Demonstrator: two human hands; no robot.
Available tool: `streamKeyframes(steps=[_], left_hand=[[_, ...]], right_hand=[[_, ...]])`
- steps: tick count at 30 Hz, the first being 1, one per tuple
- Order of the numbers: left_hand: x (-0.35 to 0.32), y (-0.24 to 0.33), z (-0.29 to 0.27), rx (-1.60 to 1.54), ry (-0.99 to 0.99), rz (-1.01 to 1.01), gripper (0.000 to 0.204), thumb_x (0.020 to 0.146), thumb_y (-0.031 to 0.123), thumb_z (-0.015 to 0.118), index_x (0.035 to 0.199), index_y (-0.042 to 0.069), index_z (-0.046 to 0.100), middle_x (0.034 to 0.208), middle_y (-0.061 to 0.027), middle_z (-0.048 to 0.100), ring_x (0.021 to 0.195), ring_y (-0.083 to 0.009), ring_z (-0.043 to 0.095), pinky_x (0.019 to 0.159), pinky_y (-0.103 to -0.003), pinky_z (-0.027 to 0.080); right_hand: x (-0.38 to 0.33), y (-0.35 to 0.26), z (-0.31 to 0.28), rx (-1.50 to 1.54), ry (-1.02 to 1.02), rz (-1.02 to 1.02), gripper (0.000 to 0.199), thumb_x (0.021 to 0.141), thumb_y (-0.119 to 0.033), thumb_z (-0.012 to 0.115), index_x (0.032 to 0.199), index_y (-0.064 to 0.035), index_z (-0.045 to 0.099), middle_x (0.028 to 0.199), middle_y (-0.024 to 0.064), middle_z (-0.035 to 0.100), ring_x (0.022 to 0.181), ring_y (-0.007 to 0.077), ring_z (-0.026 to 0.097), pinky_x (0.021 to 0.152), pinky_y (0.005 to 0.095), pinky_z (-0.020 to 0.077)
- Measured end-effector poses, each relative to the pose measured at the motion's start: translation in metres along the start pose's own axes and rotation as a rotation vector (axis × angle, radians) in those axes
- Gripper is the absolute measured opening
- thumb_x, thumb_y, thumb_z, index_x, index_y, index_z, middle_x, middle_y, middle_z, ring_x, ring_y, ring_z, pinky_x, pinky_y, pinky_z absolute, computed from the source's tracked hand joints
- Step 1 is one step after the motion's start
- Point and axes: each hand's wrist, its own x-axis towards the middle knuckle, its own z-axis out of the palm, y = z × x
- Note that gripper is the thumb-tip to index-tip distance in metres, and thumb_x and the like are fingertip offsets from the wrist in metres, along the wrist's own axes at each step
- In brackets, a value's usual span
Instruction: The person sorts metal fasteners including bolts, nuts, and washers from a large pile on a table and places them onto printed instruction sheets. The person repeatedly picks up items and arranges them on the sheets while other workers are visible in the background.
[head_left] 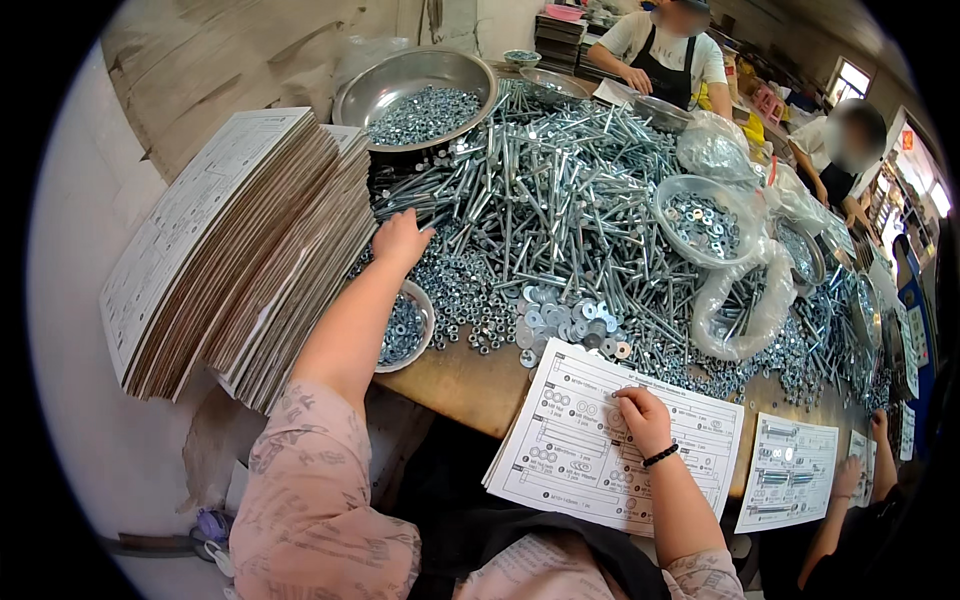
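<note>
Left hand [400, 243] was at long bolts [560, 180] heaped ahead, couldn't tell its grip | right hand [646, 418] curled over printed sheet [555, 455], hold unclear | looked like picking bolts | next move needed a careful pinch | steel bowl [380, 85] stood behind

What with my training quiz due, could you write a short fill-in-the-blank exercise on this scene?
1. The person's ____ hand is at the near edge of the bolt pile.
2. Their other hand is over a printed sheet, and the bracelet on that wrist is ____ in colour.
3. The round plastic bowl holds flat, ring-shaped ____.

Missing words: left; black; washers.
</note>
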Motion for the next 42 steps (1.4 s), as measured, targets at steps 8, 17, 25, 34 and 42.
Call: streamKeyframes(steps=[8,17,25,34,42], left_hand=[[-0.010,0.010,-0.022,0.178,-0.208,0.121,0.026,0.084,0.026,0.052,0.089,0.004,0.065,0.090,-0.0175,0.064,0.085,-0.0339,0.061,0.072,-0.044,0.048],[-0.145,0.054,-0.084,-0.194,-0.146,0.302,0.023,0.085,0.025,0.049,0.085,0.005,0.059,0.077,-0.0145,0.060,0.075,-0.0350,0.058,0.065,-0.045,0.044],[-0.273,0.106,-0.037,-0.608,-0.361,0.799,0.024,0.079,0.020,0.059,0.100,0.009,0.058,0.085,-0.0096,0.059,0.079,-0.0300,0.057,0.068,-0.040,0.045],[-0.282,0.064,-0.042,-0.535,-0.456,0.846,0.044,0.069,0.025,0.071,0.107,0.009,0.056,0.080,-0.0057,0.057,0.078,-0.0233,0.056,0.071,-0.034,0.042],[-0.296,0.062,-0.021,-0.470,-0.380,1.050,0.019,0.071,0.020,0.067,0.086,0.012,0.060,0.081,-0.0015,0.058,0.081,-0.0196,0.055,0.074,-0.034,0.039]], right_hand=[[0.000,-0.005,0.001,-0.018,0.011,0.003,0.015,0.082,-0.012,0.058,0.092,-0.0026,0.064,0.075,0.0053,0.061,0.066,0.0126,0.054,0.061,0.0242,0.0438],[-0.005,-0.043,0.000,0.335,-0.194,0.236,0.024,0.088,-0.016,0.051,0.105,-0.0018,0.060,0.086,0.0044,0.060,0.073,0.0089,0.055,0.063,0.0230,0.0465],[-0.047,-0.057,0.043,1.051,-0.228,0.007,0.027,0.094,-0.013,0.040,0.118,-0.0009,0.044,0.099,0.0084,0.056,0.091,0.0193,0.055,0.082,0.0330,0.0445],[-0.104,-0.041,0.022,-0.556,-0.244,-0.416,0.019,0.074,-0.017,0.063,0.092,-0.0115,0.060,0.078,0.0073,0.053,0.075,0.0257,0.055,0.061,0.0364,0.0478],[-0.111,-0.028,0.003,-0.563,-0.208,-0.456,0.028,0.064,-0.020,0.073,0.088,-0.0121,0.062,0.085,0.0050,0.058,0.077,0.0248,0.055,0.068,0.0361,0.0461]])
